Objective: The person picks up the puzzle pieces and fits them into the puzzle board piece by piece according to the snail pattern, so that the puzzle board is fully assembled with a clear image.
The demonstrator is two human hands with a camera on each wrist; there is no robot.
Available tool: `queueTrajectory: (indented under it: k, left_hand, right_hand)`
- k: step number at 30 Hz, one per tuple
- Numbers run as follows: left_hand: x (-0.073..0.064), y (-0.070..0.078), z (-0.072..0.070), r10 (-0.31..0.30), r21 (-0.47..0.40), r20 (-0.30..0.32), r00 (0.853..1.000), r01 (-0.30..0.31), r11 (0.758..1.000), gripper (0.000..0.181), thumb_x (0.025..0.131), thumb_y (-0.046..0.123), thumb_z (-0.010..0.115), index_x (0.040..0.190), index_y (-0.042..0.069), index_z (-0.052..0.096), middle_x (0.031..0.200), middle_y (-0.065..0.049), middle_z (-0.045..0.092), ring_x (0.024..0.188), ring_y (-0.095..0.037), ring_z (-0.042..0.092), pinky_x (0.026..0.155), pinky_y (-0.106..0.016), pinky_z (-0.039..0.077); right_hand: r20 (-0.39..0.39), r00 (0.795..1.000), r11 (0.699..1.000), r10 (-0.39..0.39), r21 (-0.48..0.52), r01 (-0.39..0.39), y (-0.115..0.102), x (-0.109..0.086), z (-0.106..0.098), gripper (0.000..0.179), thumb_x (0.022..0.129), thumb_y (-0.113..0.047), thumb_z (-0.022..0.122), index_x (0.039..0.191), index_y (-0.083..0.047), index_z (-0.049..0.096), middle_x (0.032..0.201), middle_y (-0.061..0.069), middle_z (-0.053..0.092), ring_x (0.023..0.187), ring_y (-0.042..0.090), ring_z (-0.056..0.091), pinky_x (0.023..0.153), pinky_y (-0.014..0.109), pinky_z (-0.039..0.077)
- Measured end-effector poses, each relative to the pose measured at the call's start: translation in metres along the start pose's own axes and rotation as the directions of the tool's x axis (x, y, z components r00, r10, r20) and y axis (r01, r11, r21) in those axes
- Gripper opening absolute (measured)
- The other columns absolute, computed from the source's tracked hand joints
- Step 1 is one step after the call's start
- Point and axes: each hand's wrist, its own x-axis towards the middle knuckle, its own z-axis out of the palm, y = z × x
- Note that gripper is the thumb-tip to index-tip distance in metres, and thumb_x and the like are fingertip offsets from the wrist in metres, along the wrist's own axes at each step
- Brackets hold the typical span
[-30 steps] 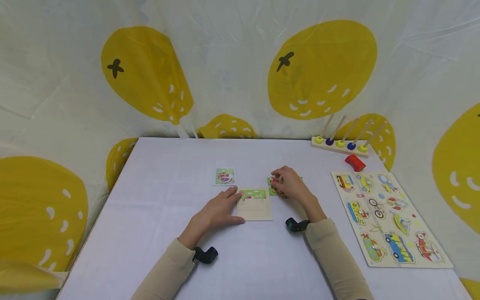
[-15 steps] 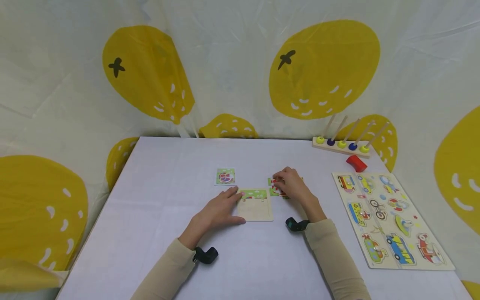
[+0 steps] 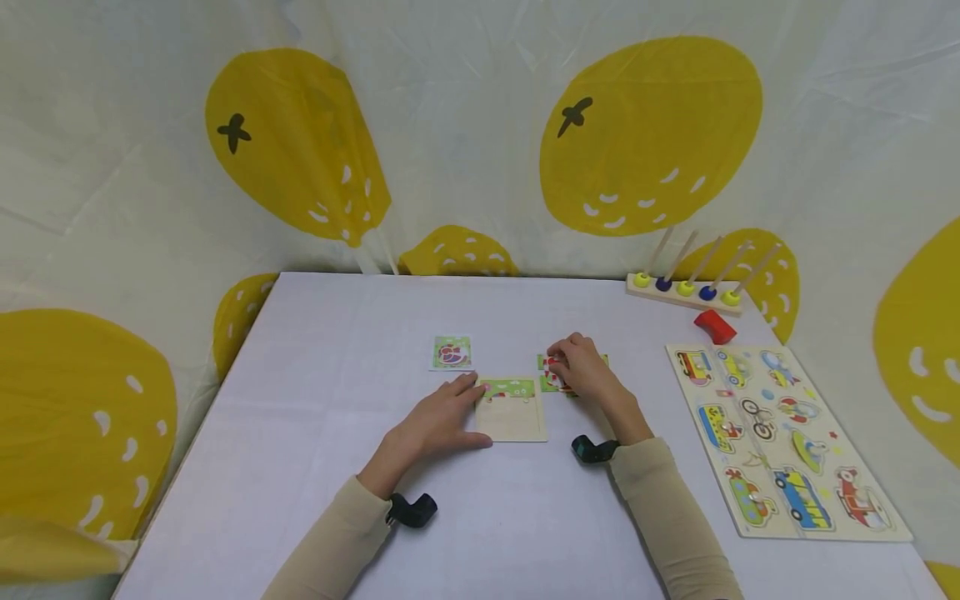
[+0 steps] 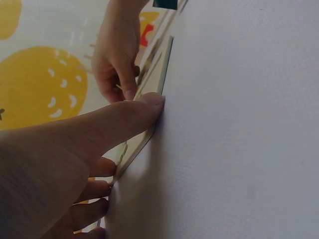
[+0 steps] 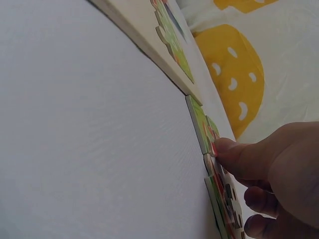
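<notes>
Muted, even light — soft shadow beside left hand (image 4: 70,154).

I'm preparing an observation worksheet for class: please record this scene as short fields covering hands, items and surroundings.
Left hand: fingers touch the square pale wooden tray
Tray: green picture strip along its far side
Right hand: thumb touches flat green-and-red puzzle pieces right of the tray; grip unclear
Beyond tray, left: square green-and-purple picture tile
Right side: large pale wooden vehicle board; beyond it, a red block, then a pale wooden five-peg rack with yellow and blue beads
Surface: white-covered table
Backdrop: white sheet with yellow fruit-like shapes
</notes>
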Motion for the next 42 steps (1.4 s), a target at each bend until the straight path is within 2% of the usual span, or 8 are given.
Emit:
queueTrajectory:
  k: [6, 10, 13, 17, 27, 35, 42]
  left_hand:
    - [0.000, 0.000, 0.001, -0.001, 0.009, -0.004, 1.000, 0.001, 1.000, 0.087, 0.082, 0.054, 0.077, 0.152, 0.016, 0.044, 0.164, -0.006, 0.032, 0.151, -0.030, 0.033, 0.122, -0.048, 0.033]
    - [0.001, 0.000, 0.002, 0.000, 0.014, -0.003, 1.000, 0.000, 1.000, 0.087, 0.082, 0.055, 0.077, 0.152, 0.016, 0.045, 0.164, -0.006, 0.032, 0.151, -0.030, 0.033, 0.121, -0.047, 0.033]
    - [0.001, -0.001, 0.002, -0.001, 0.017, -0.002, 1.000, 0.001, 1.000, 0.087, 0.081, 0.055, 0.077, 0.152, 0.016, 0.045, 0.164, -0.006, 0.033, 0.151, -0.030, 0.033, 0.121, -0.048, 0.033]
    - [0.001, -0.001, 0.002, -0.004, 0.013, -0.002, 1.000, 0.004, 1.000, 0.087, 0.081, 0.055, 0.077, 0.152, 0.016, 0.045, 0.164, -0.006, 0.033, 0.150, -0.031, 0.034, 0.121, -0.048, 0.034]
    - [0.001, -0.001, 0.002, -0.010, 0.008, 0.005, 1.000, 0.010, 1.000, 0.086, 0.082, 0.054, 0.076, 0.152, 0.016, 0.044, 0.164, -0.006, 0.032, 0.149, -0.033, 0.035, 0.120, -0.049, 0.035]
    - [0.001, 0.000, 0.001, -0.016, 0.008, 0.015, 1.000, 0.016, 1.000, 0.087, 0.083, 0.056, 0.075, 0.153, 0.018, 0.042, 0.165, -0.005, 0.030, 0.150, -0.034, 0.034, 0.121, -0.048, 0.034]
    - [0.001, 0.000, 0.000, -0.008, 0.000, 0.017, 1.000, 0.008, 1.000, 0.087, 0.082, 0.057, 0.075, 0.153, 0.017, 0.044, 0.164, -0.007, 0.031, 0.148, -0.038, 0.036, 0.118, -0.051, 0.037]
  right_hand:
    - [-0.006, 1.000, 0.998, 0.022, 0.058, -0.021, -0.001, 0.000, -0.002, 0.029, 0.096, -0.016, 0.068, 0.120, -0.001, 0.063, 0.109, 0.014, 0.053, 0.105, 0.028, 0.045, 0.088, 0.041, 0.044]
    - [-0.025, 0.999, 0.994, 0.029, 0.106, -0.026, 0.000, 0.000, -0.002, 0.026, 0.094, -0.016, 0.069, 0.114, -0.001, 0.063, 0.108, 0.014, 0.057, 0.102, 0.027, 0.049, 0.085, 0.039, 0.046]
    - [-0.022, 0.999, 0.988, 0.043, 0.149, -0.039, 0.001, 0.001, -0.003, 0.023, 0.093, -0.017, 0.069, 0.111, -0.003, 0.063, 0.102, 0.012, 0.063, 0.093, 0.024, 0.056, 0.077, 0.035, 0.049]
    - [-0.011, 0.999, 0.984, 0.048, 0.174, -0.046, -0.001, 0.000, -0.005, 0.020, 0.096, -0.018, 0.066, 0.111, -0.006, 0.062, 0.096, 0.009, 0.066, 0.082, 0.020, 0.058, 0.068, 0.029, 0.048]
    - [-0.063, 0.998, 0.984, 0.016, 0.179, -0.005, -0.007, -0.001, -0.007, 0.024, 0.098, -0.021, 0.065, 0.116, -0.005, 0.064, 0.099, 0.008, 0.068, 0.085, 0.020, 0.057, 0.073, 0.030, 0.049]
    - [-0.031, 0.999, 0.980, -0.015, 0.197, 0.021, -0.021, -0.004, -0.010, 0.025, 0.096, -0.024, 0.068, 0.111, -0.004, 0.065, 0.089, 0.006, 0.067, 0.078, 0.016, 0.057, 0.067, 0.026, 0.047]
    - [0.015, 0.998, 0.975, -0.064, 0.214, 0.059, -0.035, -0.008, -0.010, 0.021, 0.096, -0.021, 0.068, 0.110, -0.005, 0.066, 0.089, 0.006, 0.067, 0.077, 0.015, 0.056, 0.064, 0.022, 0.047]
